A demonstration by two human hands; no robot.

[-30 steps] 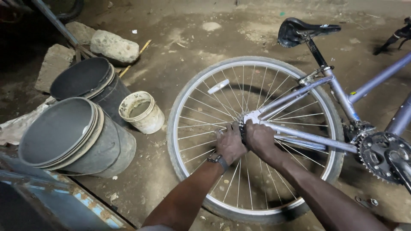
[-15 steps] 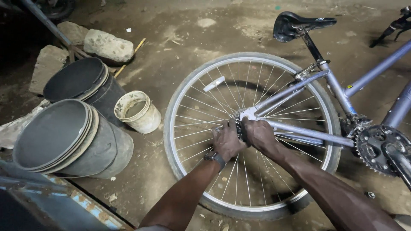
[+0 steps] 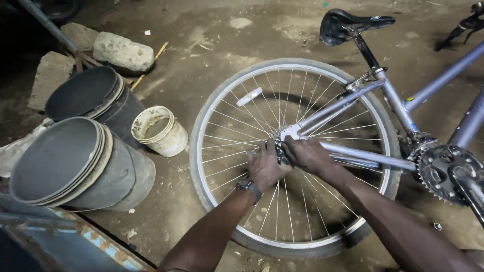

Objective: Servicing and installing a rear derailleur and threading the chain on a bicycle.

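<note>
Both hands meet at the hub point(image 3: 283, 151) in the middle of the rear bicycle wheel point(image 3: 295, 156), the left hand point(image 3: 264, 166) curled beside it and the right hand point(image 3: 308, 155) gripping it from the frame's point(image 3: 353, 151) side.

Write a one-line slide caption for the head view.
Both hands, left hand and right hand, meet at the rear wheel hub of a purple bicycle lying on dirt.

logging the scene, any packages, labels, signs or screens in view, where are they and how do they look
Small yellow-green sticker: on the purple bike frame below the saddle, tiny; print too small to tell.
Wristwatch: on the left wrist, dark; its face is not readable.
No packages or signs.
</note>
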